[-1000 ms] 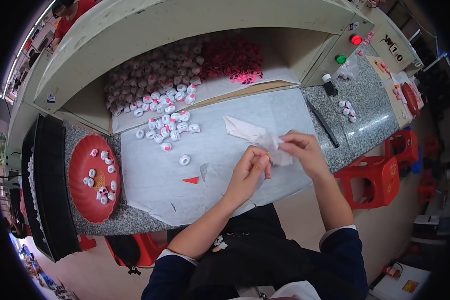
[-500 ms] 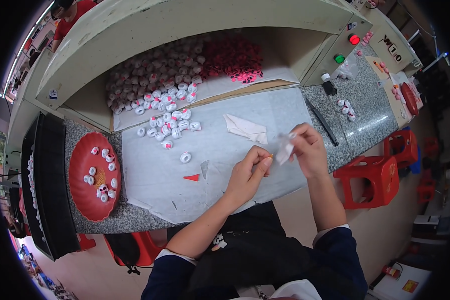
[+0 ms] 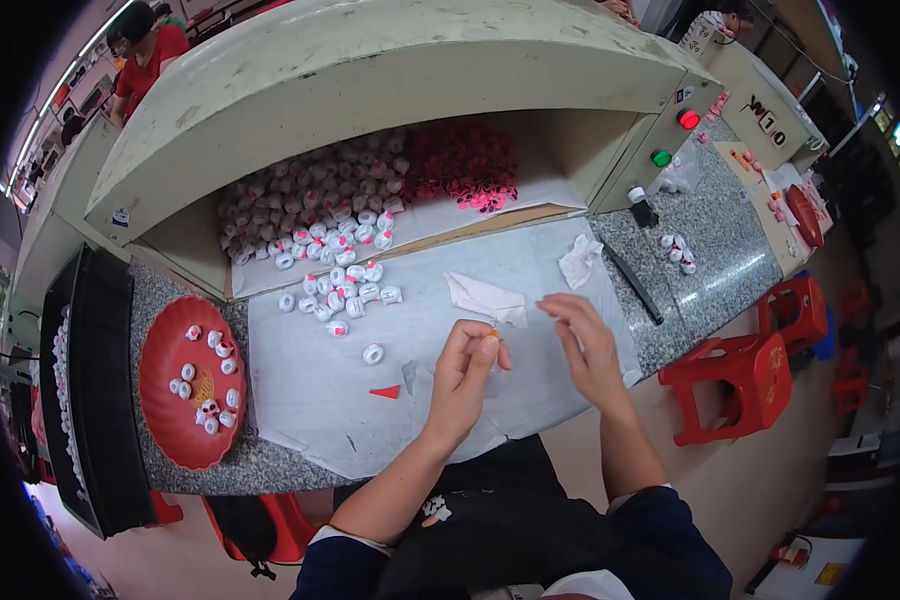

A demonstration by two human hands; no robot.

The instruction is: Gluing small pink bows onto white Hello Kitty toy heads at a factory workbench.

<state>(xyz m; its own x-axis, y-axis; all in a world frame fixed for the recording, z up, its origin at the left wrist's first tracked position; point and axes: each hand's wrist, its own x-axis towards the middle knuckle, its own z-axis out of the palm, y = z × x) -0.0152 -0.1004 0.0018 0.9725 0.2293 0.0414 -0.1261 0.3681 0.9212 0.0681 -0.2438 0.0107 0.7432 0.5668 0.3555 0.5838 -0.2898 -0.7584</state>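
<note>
My left hand point(image 3: 465, 372) is closed in a pinch over the papered worktop. A tiny orange tip point(image 3: 493, 333) shows between its thumb and forefinger; the rest of that piece is hidden by the fingers. To its right, my right hand point(image 3: 585, 350) hovers open and holds nothing, fingers apart. A crumpled white cloth point(image 3: 580, 262) lies beyond that hand, close to the sheet's right edge. Another folded white cloth point(image 3: 485, 298) rests between the two hands on their far side. Left of my left hand lie a small red triangular piece point(image 3: 385, 392) and a single white ring-like part point(image 3: 373, 354).
A hooded cabinet point(image 3: 390, 110) holds heaped white parts point(image 3: 315, 190) and pink-red pieces point(image 3: 465, 165). At left stand a red scalloped plate point(image 3: 160, 420) and a black tray point(image 3: 110, 400). A black bar point(image 3: 633, 285) and a small bottle point(image 3: 642, 207) are at right.
The cloth that my right hand held now lies at the sheet's far right, let go. My right hand has opened. My left hand keeps its pinch, slightly lower and left in view.
</note>
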